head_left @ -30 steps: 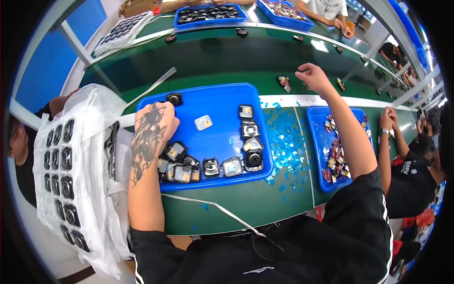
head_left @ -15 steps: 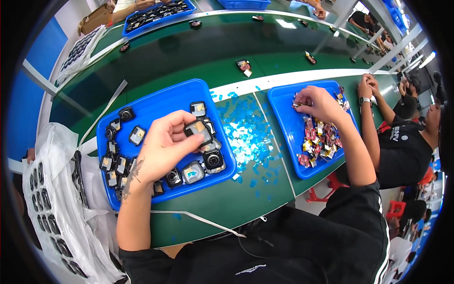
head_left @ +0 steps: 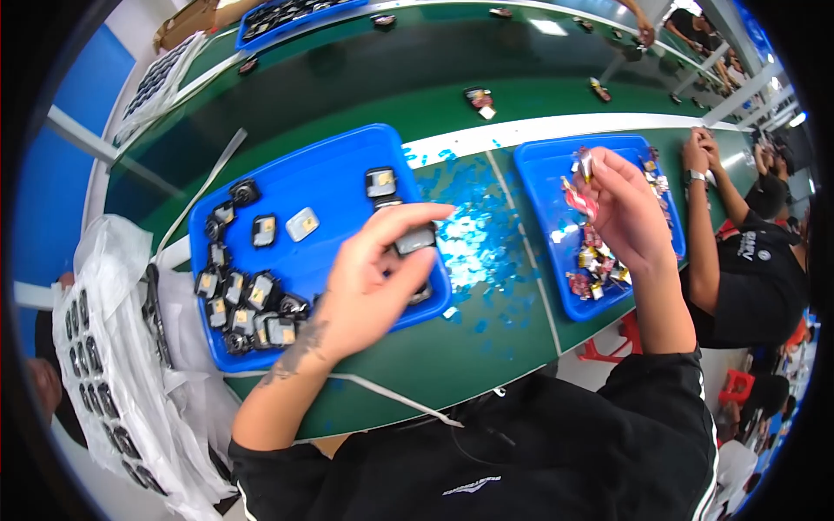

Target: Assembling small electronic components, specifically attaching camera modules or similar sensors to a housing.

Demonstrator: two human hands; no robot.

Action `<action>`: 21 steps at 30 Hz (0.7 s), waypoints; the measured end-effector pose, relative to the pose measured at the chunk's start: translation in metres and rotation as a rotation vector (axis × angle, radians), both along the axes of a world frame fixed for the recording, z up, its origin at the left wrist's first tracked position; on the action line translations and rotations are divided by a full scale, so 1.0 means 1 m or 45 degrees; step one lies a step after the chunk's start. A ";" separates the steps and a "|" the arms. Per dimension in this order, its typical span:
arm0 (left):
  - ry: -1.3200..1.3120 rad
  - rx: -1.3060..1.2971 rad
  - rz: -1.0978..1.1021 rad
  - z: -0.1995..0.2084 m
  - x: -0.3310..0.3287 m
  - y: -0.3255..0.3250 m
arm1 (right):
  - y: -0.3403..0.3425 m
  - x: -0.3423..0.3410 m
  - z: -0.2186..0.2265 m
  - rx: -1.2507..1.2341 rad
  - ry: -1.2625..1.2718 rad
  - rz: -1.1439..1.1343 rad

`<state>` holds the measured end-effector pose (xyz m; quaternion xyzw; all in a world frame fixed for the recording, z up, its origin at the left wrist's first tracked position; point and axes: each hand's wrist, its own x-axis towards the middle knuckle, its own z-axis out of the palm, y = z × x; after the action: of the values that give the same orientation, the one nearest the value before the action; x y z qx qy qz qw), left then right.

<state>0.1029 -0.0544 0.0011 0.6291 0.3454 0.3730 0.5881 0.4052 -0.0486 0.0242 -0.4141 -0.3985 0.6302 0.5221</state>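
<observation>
My left hand [head_left: 373, 269] is over the right side of a blue tray [head_left: 343, 143], thumb and index finger spread apart. Between them shows a grey-faced, dark-rimmed square casing [head_left: 415, 240], which seems to lie in the tray. A pale casing with a yellowish patch [head_left: 302, 224] is blurred near the tray's middle. Several black camera-like casings [head_left: 261, 291] crowd its left side. My right hand [head_left: 630, 208], raised over a second blue tray [head_left: 543, 195], pinches a small red-and-silver circuit board [head_left: 580, 201], smeared by motion. More such boards [head_left: 599, 260] lie beneath.
Blue film scraps [head_left: 473, 247] cover the green table between the trays. Beyond a white rail [head_left: 469, 135], boards [head_left: 479, 102] sit on a green belt. Wrapped trays of black parts [head_left: 95, 373] stand at left. Another person's hands [head_left: 699, 148] are at right.
My left hand has let go of its casing and moved right; a pale casing now shows mid-tray. My right hand has lifted from the boards with one in its fingers. The view has shifted slightly.
</observation>
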 end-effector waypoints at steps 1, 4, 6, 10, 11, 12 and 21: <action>0.106 0.194 0.032 -0.002 0.004 -0.001 | -0.004 -0.013 -0.004 -0.004 0.141 0.029; 0.203 0.281 0.147 0.011 0.013 -0.010 | -0.017 -0.047 -0.013 -0.277 0.409 0.137; 0.357 0.663 0.240 0.006 0.014 -0.011 | -0.024 -0.069 -0.020 -0.430 0.531 0.137; 0.509 1.400 0.351 -0.007 0.014 -0.004 | -0.030 -0.088 -0.030 -0.577 0.517 0.194; 0.508 1.397 0.354 -0.006 0.012 -0.005 | -0.030 -0.089 -0.035 -0.559 0.507 0.253; 0.517 1.378 0.318 -0.005 0.011 -0.006 | -0.030 -0.090 -0.037 -0.539 0.496 0.308; 0.352 0.671 0.415 -0.003 0.015 -0.017 | -0.045 -0.112 -0.027 0.926 -0.929 -0.154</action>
<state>0.1180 -0.0712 -0.0015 0.7405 0.4096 0.4499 0.2853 0.2931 -0.0941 -0.0025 -0.4210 -0.7234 0.2343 0.4946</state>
